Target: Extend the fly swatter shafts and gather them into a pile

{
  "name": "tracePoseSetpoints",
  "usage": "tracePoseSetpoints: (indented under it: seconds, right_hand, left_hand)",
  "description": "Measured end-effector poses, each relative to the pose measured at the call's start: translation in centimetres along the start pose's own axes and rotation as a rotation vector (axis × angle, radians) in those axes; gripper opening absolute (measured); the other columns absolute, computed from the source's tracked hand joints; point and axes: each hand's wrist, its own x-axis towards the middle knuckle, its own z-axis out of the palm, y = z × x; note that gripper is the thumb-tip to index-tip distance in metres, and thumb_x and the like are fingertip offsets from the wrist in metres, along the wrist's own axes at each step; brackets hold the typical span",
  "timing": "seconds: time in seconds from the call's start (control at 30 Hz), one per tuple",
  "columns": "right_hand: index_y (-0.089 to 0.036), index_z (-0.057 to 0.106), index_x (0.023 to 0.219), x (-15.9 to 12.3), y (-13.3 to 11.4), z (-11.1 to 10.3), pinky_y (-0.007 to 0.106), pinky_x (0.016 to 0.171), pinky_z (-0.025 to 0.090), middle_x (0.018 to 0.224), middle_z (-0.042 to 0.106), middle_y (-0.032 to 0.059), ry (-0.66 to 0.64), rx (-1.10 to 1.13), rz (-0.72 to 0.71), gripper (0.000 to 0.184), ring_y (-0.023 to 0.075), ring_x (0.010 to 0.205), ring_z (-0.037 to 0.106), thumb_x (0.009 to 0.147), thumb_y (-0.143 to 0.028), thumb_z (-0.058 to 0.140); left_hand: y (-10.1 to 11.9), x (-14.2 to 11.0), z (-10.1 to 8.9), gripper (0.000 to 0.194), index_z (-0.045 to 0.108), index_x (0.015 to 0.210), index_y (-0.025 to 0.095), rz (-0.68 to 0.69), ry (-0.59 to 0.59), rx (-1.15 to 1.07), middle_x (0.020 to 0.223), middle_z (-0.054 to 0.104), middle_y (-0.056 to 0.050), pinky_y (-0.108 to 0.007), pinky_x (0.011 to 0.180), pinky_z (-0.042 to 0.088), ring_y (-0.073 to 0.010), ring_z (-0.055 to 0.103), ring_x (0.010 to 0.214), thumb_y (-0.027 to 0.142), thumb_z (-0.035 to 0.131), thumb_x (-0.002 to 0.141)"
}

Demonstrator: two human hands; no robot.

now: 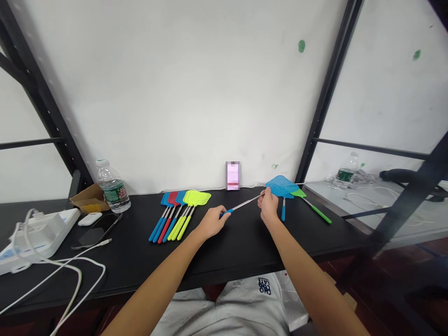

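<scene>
My left hand (214, 221) is wrapped around the blue handle of a telescopic fly swatter (282, 185). My right hand (269, 205) pinches its thin metal shaft close to the blue mesh head. The shaft between my hands slants up to the right, over the table. Just beyond my right hand lie another blue fly swatter (283, 212), partly covered by the held one, and a green fly swatter (318, 211) with its handle pointing right. To the left of my hands, several blue, red and yellow fly swatters (178, 217) lie overlapping in a row, handles toward me.
A phone-like upright card (233, 176), blurred, leans on the white wall. On the left are a water bottle (115, 190), a cardboard box (90, 198), a white case (90, 219), a dark phone (96, 232), a power strip (38, 238) and loose white cables. Black metal posts (324, 98) flank the black table (206, 256).
</scene>
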Motion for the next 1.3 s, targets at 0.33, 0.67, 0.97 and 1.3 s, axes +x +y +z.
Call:
tracePoseSetpoints:
  seconds: [0.33,0.67,0.97,1.3]
  right_hand:
    - [-0.018,0.056,0.064,-2.9,0.3,1.8,0.020,0.035,0.018,0.045,0.034,-0.0054,-0.296,0.008,-0.047,0.037,0.0053,0.036,0.027,0.080,-0.051,0.058]
    - [-0.017,0.057,0.063,-3.5,0.7,2.0,0.020,0.036,0.019,0.045,0.037,-0.0042,-0.399,-0.022,-0.011,0.042,0.0055,0.037,0.028,0.081,-0.055,0.054]
    - [-0.018,0.057,0.068,-2.4,-0.2,1.9,0.021,0.034,0.022,0.050,0.046,-0.0029,-0.162,0.002,0.021,0.038,0.0078,0.038,0.038,0.078,-0.055,0.057]
    - [-0.019,0.055,0.061,1.6,-1.2,-2.5,0.026,0.057,0.040,0.063,0.059,0.0044,0.349,-0.581,-0.256,0.030,0.0177,0.065,0.055,0.084,-0.037,0.050]
  left_hand:
    - [1.6,-0.2,1.4,0.040,0.053,0.069,0.019,-0.009,0.000,-0.090,0.066,0.058,0.000,-0.025,0.061,0.035,-0.0142,0.053,0.063,0.047,0.037,0.091]
    - [1.0,-0.1,1.6,0.043,0.049,0.065,0.019,-0.055,0.014,-0.097,0.063,0.056,0.000,-0.025,0.060,0.034,-0.0138,0.051,0.061,0.052,0.037,0.090]
    - [1.0,0.0,1.3,0.043,0.053,0.070,0.020,-0.031,0.062,0.006,0.065,0.057,-0.001,-0.024,0.059,0.032,-0.0152,0.054,0.064,0.052,0.034,0.091]
    - [0.4,-0.1,0.2,0.056,0.060,0.069,0.020,-0.238,0.069,0.383,0.075,0.064,-0.008,-0.027,0.062,0.035,-0.0231,0.061,0.075,0.067,0.033,0.085]
